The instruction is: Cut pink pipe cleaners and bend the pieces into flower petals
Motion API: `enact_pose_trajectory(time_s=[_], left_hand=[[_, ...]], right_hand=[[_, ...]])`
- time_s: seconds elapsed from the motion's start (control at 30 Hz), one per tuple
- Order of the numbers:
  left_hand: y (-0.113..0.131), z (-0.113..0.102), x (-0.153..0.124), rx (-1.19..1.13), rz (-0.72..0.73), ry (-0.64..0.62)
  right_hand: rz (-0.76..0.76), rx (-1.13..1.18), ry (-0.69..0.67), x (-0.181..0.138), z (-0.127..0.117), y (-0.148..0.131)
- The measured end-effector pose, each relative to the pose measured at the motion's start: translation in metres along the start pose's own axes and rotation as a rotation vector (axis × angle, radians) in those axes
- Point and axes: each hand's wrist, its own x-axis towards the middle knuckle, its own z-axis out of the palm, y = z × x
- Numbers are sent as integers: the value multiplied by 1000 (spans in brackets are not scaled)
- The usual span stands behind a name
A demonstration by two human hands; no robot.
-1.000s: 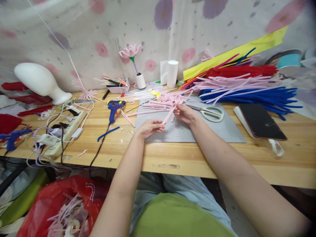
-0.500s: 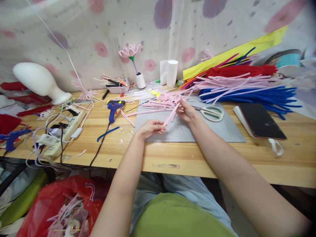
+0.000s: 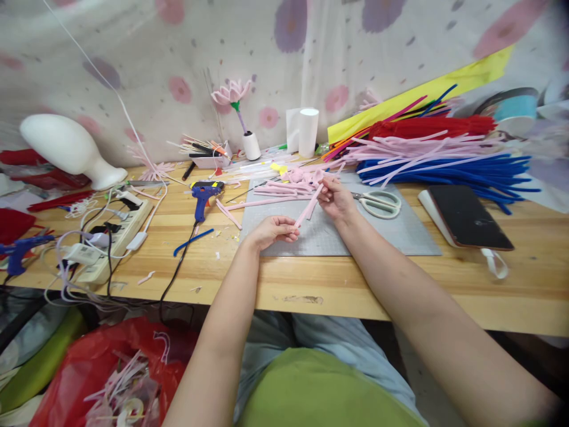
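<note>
Pink pipe cleaners stretch between my two hands above the grey cutting mat. My left hand is closed, pinching their lower end between thumb and fingertips. Around the upper end, the fingers of my right hand are closed as well. Just behind lie more cut pink pipe cleaners and a cluster of shaped pink pieces, partly hidden by my right hand. Scissors with pale green handles rest on the mat to the right of that hand.
Blue glue guns lie left, one glue gun nearer the mat, beside a power strip with tangled cords. Bundles of blue pipe cleaners and other colours fill the back right. A phone leans at right. A pink flower stands behind.
The view has shifted very slightly. Both hands keep the same hold on the pink pipe cleaners, with almost no movement.
</note>
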Motion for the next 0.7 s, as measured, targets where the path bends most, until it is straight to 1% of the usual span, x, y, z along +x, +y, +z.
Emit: enact_pose_trajectory(time_s=[0.27,0.47,0.57,0.6,0.63,0.67,0.7], left_hand=[[-2,-5,2,9,31,42],[-3,-3,1,31,34,21],[-2,-2,1,37,47,14],[-1,-3,1,32,73,43],[0,-5,2,17,118,104],[1,-8,4,-7,182,199],[2,-13,6,-38,257,329]], right_hand=[[14,-145,1,0,2,0],[-44,-140,27,3,-2,4],[-89,-231,34,5,-2,7],[-112,-290,34,5,-2,8],[-143,-365,38,6,-3,9],[-183,-456,53,8,-4,10],[-228,-569,76,9,-7,11]])
